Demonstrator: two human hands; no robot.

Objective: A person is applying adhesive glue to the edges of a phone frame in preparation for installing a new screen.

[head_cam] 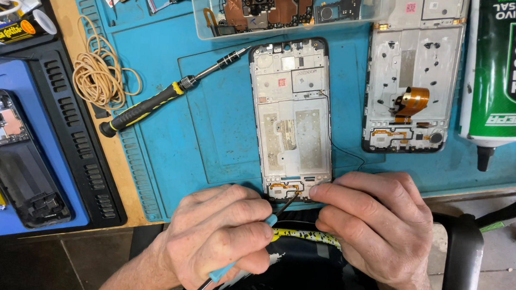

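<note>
Blue-handled tweezers (245, 255) gripped in left hand (219, 238), tips at bottom edge of open phone frame (291, 117), frame centre. Frame's lower corner pinched by right hand (369, 223). Screwdriver (165, 94) lying left of frame.

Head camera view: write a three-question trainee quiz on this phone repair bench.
1. True or false: the left hand holds a thin blue-handled tool whose tip meets the bottom edge of the middle phone frame.
2. What lies just left of that frame? A) black-and-yellow screwdriver B) hammer C) scissors
3. Which hand pinches the frame's lower right corner?

Key: 1 true. 2 A. 3 the right hand, fingertips on the corner.
</note>
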